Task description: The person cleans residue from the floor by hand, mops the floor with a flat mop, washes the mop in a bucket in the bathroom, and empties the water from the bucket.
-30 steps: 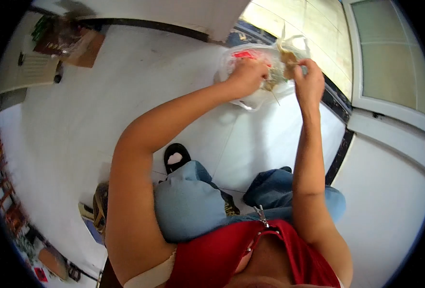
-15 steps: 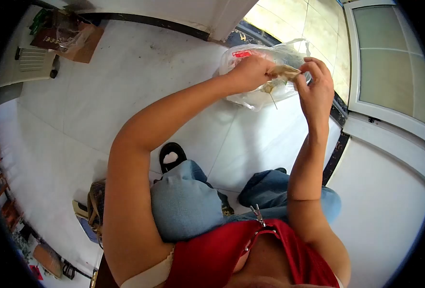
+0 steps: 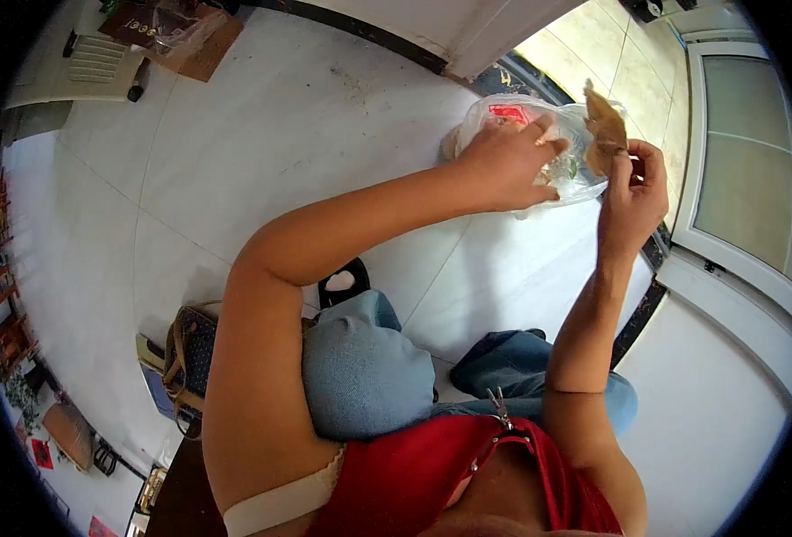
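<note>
Right hand (image 3: pixel 633 195): pinches brown papery piece (image 3: pixel 604 134) near plastic bag (image 3: pixel 584 186).
Left hand (image 3: pixel 512 168): fingers spread wide over plastic bag; contact unclear.
Plastic bag: rests on floor (image 3: pixel 262 134), near dark threshold (image 3: pixel 509 80).
Floor: pale tiles, thin joints, dark specks.
Room: glazed door (image 3: pixel 745 152) at right, brown carton (image 3: pixel 210 52) upper left.

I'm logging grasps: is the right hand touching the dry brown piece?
Touching: the head view shows the right hand pinching the brown piece at its lower end.
</note>
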The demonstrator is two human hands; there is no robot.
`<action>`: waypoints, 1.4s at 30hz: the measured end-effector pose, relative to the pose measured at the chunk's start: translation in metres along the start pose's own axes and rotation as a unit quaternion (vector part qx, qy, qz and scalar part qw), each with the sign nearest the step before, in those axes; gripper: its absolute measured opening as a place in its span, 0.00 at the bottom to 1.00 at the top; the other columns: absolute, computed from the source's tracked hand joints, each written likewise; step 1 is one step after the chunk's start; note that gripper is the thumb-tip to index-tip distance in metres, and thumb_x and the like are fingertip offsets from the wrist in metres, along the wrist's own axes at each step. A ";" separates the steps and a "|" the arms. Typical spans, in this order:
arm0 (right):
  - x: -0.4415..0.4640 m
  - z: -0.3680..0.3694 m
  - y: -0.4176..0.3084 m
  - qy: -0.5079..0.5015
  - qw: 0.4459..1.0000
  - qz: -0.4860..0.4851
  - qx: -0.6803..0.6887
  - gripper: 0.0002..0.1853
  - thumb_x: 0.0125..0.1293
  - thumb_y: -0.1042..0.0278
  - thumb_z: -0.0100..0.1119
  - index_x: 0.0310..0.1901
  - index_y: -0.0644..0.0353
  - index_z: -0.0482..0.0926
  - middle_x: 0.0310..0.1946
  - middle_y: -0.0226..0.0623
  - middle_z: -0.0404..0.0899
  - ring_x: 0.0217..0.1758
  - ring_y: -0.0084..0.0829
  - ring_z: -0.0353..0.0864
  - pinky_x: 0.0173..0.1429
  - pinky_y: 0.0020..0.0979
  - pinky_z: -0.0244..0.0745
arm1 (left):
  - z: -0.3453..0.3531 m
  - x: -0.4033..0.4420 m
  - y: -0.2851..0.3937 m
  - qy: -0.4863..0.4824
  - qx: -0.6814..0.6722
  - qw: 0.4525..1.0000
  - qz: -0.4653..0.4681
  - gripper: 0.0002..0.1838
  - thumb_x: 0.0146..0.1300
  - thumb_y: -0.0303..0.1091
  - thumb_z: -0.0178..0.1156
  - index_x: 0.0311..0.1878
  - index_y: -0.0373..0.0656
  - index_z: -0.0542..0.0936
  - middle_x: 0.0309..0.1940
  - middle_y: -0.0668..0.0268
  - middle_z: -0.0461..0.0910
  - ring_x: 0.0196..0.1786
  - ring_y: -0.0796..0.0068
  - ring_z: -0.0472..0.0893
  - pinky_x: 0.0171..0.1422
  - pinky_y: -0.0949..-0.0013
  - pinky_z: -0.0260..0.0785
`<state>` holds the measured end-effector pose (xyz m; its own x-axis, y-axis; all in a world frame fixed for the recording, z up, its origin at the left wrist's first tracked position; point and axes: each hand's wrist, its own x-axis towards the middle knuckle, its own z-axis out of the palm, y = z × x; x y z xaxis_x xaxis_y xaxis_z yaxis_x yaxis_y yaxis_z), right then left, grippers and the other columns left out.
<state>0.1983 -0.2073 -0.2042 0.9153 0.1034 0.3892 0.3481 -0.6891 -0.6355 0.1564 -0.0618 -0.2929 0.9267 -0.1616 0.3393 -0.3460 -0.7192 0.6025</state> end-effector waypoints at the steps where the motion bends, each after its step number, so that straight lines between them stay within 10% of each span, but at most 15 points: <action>1: -0.005 0.008 -0.010 -0.008 0.999 -0.012 0.031 0.04 0.62 0.75 0.58 0.37 0.65 0.78 0.27 0.33 0.80 0.27 0.19 0.76 0.33 0.22 0.72 | -0.019 -0.002 0.001 -0.029 -0.027 0.998 -0.043 0.28 0.57 0.50 0.64 0.58 0.48 0.75 0.49 0.53 0.79 0.46 0.55 0.81 0.53 0.56 0.72; 6: -0.044 0.065 -0.062 -0.094 0.988 -0.072 0.099 0.06 0.54 0.78 0.62 0.34 0.59 0.77 0.28 0.39 0.77 0.27 0.35 0.78 0.33 0.32 0.73 | -0.053 -0.064 -0.045 0.119 -0.141 0.950 -0.250 0.16 0.65 0.34 0.57 0.55 0.44 0.75 0.45 0.60 0.80 0.40 0.66 0.81 0.43 0.66 0.74; 10: -0.085 0.133 -0.065 -0.157 0.967 -0.194 0.041 0.09 0.52 0.75 0.60 0.34 0.57 0.72 0.31 0.38 0.73 0.32 0.41 0.76 0.33 0.39 0.74 | -0.081 -0.122 -0.052 0.256 -0.389 0.772 -0.432 0.15 0.72 0.31 0.46 0.59 0.43 0.71 0.46 0.66 0.77 0.39 0.76 0.78 0.38 0.74 0.72; 17: -0.175 0.205 -0.055 -0.304 0.888 -0.345 0.004 0.08 0.52 0.68 0.58 0.33 0.55 0.71 0.31 0.34 0.72 0.36 0.32 0.77 0.33 0.32 0.77 | -0.058 -0.202 -0.061 0.385 -0.443 0.529 -0.612 0.16 0.72 0.36 0.48 0.60 0.44 0.69 0.48 0.66 0.73 0.45 0.77 0.74 0.47 0.71 0.68; 23: -0.227 0.250 -0.038 -0.371 0.851 -0.368 -0.047 0.06 0.55 0.67 0.57 0.35 0.56 0.74 0.34 0.35 0.74 0.39 0.33 0.78 0.38 0.32 0.78 | -0.014 -0.297 -0.097 0.360 -0.180 0.695 -0.596 0.12 0.67 0.33 0.55 0.50 0.41 0.75 0.40 0.66 0.75 0.39 0.75 0.74 0.43 0.70 0.69; 33: -0.244 0.243 0.006 -0.507 0.843 -0.084 0.157 0.20 0.55 0.80 0.53 0.52 0.62 0.76 0.47 0.44 0.77 0.51 0.47 0.77 0.53 0.39 0.76 | 0.004 -0.287 -0.090 0.114 0.177 0.873 -0.440 0.12 0.58 0.32 0.63 0.43 0.37 0.80 0.38 0.57 0.76 0.44 0.57 0.77 0.47 0.58 0.70; 42: -0.230 0.231 0.034 -0.467 0.877 -0.013 0.112 0.19 0.55 0.79 0.54 0.50 0.61 0.76 0.46 0.47 0.75 0.47 0.50 0.77 0.51 0.43 0.75 | -0.030 -0.335 -0.149 0.166 0.232 0.825 -0.487 0.11 0.63 0.25 0.54 0.48 0.38 0.77 0.40 0.54 0.76 0.44 0.52 0.75 0.49 0.55 0.70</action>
<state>0.0469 -0.0886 -0.4696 0.6376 0.7308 -0.2438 0.3068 -0.5311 -0.7898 -0.1067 0.1197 -0.4743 0.6137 0.7852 0.0823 0.7051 -0.5920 0.3902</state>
